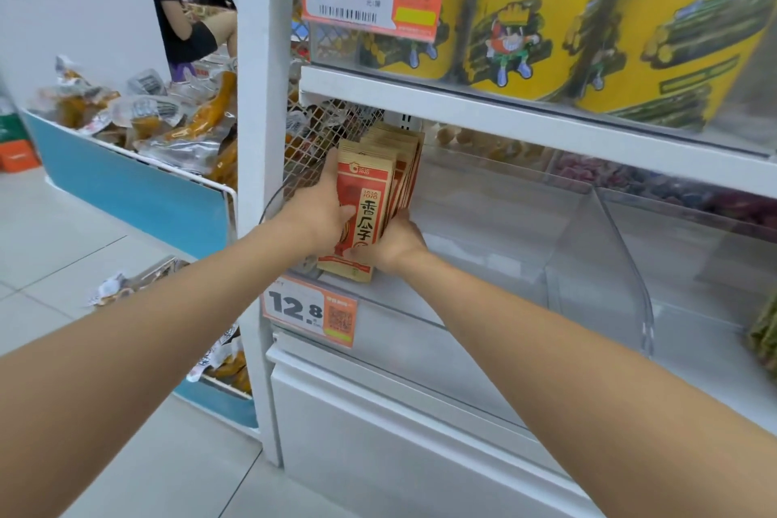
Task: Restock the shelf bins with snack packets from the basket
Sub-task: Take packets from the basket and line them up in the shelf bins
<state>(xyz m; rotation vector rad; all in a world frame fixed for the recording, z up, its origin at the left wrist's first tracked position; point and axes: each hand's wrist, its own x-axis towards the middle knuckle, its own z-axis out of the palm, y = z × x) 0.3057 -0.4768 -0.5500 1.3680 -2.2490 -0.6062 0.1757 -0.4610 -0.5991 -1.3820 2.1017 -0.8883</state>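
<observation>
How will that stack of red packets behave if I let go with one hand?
Likely to fan out: the red packets are flat, separate and splayed at the top. Their faces look smooth, so they may slide on each other. Standing on end between the left hand and right hand, they would probably tip over.

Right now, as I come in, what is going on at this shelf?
A person holds one stack of red-and-gold snack packets upright at the left end of a clear shelf bin, above the 12.8 price tag. The left hand grips the stack's left side, the right hand its lower right edge. Yellow tubs stand on the shelf above. No basket is in view.
</observation>
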